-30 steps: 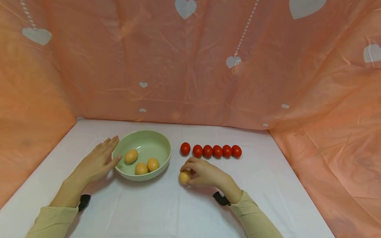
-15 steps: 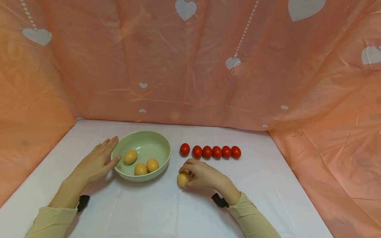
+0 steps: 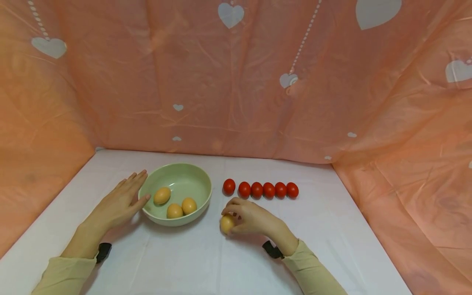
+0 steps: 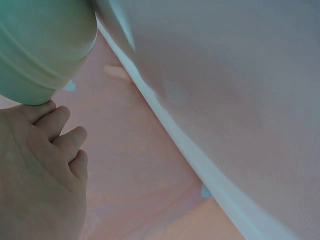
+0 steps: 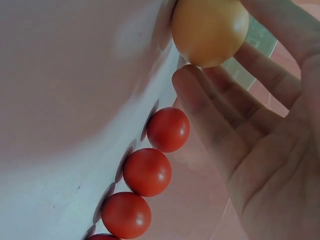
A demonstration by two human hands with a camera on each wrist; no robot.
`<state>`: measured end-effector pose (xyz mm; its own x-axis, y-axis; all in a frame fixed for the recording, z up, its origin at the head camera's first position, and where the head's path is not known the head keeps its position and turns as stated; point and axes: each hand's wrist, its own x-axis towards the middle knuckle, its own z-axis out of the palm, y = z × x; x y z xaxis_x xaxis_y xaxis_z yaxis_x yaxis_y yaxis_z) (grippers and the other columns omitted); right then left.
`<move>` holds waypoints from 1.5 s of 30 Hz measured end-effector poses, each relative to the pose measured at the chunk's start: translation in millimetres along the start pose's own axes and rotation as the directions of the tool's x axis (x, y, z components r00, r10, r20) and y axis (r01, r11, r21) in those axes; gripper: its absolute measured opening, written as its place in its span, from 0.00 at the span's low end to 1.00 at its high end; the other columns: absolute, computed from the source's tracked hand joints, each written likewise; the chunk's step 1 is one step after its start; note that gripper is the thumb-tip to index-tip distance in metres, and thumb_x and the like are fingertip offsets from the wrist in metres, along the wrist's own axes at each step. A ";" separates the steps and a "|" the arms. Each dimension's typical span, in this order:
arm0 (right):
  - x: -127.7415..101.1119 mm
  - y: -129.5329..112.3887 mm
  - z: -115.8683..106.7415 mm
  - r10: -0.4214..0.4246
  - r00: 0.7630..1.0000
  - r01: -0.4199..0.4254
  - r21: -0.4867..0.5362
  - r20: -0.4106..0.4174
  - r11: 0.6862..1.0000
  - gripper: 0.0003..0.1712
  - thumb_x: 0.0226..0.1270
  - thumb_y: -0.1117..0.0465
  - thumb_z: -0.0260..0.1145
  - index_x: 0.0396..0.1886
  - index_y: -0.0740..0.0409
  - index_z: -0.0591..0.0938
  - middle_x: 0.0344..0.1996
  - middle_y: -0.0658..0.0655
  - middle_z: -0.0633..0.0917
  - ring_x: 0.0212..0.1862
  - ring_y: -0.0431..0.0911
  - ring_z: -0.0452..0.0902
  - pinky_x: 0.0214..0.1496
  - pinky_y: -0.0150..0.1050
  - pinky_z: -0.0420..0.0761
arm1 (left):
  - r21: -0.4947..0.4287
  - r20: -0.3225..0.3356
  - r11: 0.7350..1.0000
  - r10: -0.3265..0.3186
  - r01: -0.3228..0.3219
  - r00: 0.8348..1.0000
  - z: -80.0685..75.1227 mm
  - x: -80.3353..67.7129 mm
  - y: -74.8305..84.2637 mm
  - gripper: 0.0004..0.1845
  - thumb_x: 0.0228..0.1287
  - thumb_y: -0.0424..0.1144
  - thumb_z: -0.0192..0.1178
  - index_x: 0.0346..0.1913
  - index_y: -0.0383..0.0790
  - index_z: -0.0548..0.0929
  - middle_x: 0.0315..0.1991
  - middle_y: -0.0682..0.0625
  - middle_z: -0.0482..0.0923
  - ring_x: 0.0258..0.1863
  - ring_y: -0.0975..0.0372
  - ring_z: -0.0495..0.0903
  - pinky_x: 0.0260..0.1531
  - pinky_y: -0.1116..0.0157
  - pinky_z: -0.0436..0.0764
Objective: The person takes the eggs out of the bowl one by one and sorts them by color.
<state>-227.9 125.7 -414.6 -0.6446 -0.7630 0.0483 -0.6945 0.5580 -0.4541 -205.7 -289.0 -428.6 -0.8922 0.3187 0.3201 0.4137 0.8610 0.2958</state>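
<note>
My left hand (image 3: 116,203) lies against the left side of a pale green bowl (image 3: 180,221), its fingers straight and the thumb at the rim. In the left wrist view, the fingers touch the outer wall of the bowl (image 4: 47,50). Inside the bowl are three yellow-brown eggs (image 3: 162,196). To the right of the bowl, my right hand (image 3: 254,217) holds another egg (image 3: 227,224) low at the table between thumb and fingers. Up close in the right wrist view, the egg (image 5: 210,32) sits at the fingertips (image 5: 185,80), with part of it cut off by the frame.
Behind the right hand runs a row of several small red tomatoes (image 3: 257,189); the leftmost tomato (image 3: 229,187) stands slightly apart. A white cloth (image 3: 177,262) covers the table. Orange curtains with pale hearts (image 3: 228,102) enclose the back and sides.
The right hand and its egg have shifted slightly left and toward the near edge. The left hand, bowl and tomatoes look the same, apart from a small camera drift.
</note>
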 end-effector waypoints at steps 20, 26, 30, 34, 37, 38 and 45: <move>14.0 -8.8 -19.2 -0.190 0.943 0.190 -0.027 -0.273 0.981 0.23 0.68 0.59 0.75 0.60 0.58 0.83 0.58 0.54 0.82 0.51 0.51 0.82 0.54 0.35 0.85 | 0.009 0.022 0.999 -0.033 0.033 0.999 -2.1 1.5 3.4 0.40 0.79 0.52 0.55 0.79 0.26 0.58 0.78 0.29 0.58 0.77 0.33 0.58 0.78 0.40 0.55; 40.3 -22.9 -29.7 -0.266 0.914 0.266 -0.043 -0.306 0.963 0.23 0.68 0.62 0.75 0.60 0.60 0.83 0.58 0.56 0.82 0.47 0.49 0.85 0.49 0.39 0.88 | -0.004 0.023 0.999 -0.035 0.035 0.999 -3.0 1.5 3.6 0.40 0.80 0.52 0.54 0.79 0.26 0.58 0.78 0.29 0.58 0.77 0.33 0.57 0.78 0.40 0.54; 60.9 -31.4 -33.3 -0.287 0.925 0.284 -0.047 -0.248 0.958 0.23 0.68 0.61 0.75 0.60 0.61 0.83 0.58 0.56 0.82 0.50 0.47 0.84 0.51 0.32 0.86 | -0.005 0.022 0.999 -0.034 0.034 0.999 -2.6 1.7 3.5 0.40 0.79 0.52 0.54 0.79 0.26 0.59 0.78 0.29 0.58 0.77 0.33 0.57 0.78 0.40 0.54; 81.7 -38.8 -32.2 -0.280 0.947 0.278 -0.033 -0.154 0.960 0.23 0.70 0.60 0.74 0.61 0.60 0.82 0.58 0.55 0.83 0.51 0.45 0.83 0.53 0.29 0.84 | -0.007 0.027 0.999 -0.038 0.039 0.999 -2.2 1.7 3.6 0.40 0.79 0.52 0.54 0.79 0.26 0.58 0.78 0.28 0.58 0.77 0.33 0.56 0.77 0.39 0.54; 97.2 -43.4 -28.7 -0.256 0.964 0.256 0.000 -0.070 0.967 0.23 0.71 0.60 0.72 0.63 0.60 0.82 0.59 0.57 0.82 0.54 0.50 0.83 0.53 0.31 0.85 | -0.006 0.031 0.999 -0.043 0.044 0.999 -2.8 1.9 4.5 0.40 0.79 0.52 0.54 0.79 0.26 0.58 0.78 0.29 0.57 0.77 0.33 0.56 0.77 0.38 0.55; 102.5 -44.6 -27.1 -0.248 0.968 0.248 0.009 -0.044 0.969 0.23 0.71 0.61 0.72 0.63 0.60 0.81 0.60 0.57 0.82 0.54 0.51 0.84 0.52 0.31 0.85 | -0.005 0.035 0.999 -0.047 0.047 0.998 -3.1 2.1 4.9 0.40 0.79 0.52 0.55 0.79 0.26 0.58 0.79 0.29 0.57 0.77 0.34 0.56 0.77 0.38 0.55; 136.2 -50.6 -11.4 -0.246 0.966 0.250 -0.049 0.081 0.967 0.23 0.72 0.60 0.70 0.64 0.61 0.82 0.59 0.61 0.83 0.53 0.52 0.84 0.48 0.25 0.83 | -0.004 0.039 0.999 -0.047 0.047 0.998 -4.6 2.0 6.4 0.40 0.79 0.52 0.55 0.79 0.26 0.58 0.79 0.30 0.57 0.77 0.34 0.56 0.77 0.39 0.55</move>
<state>-284.2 -2.8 -375.0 -0.4263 -0.9005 0.0863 -0.8484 0.3649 -0.3835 -204.0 -284.7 -421.9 -0.9171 0.2929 0.2703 0.3716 0.8737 0.3140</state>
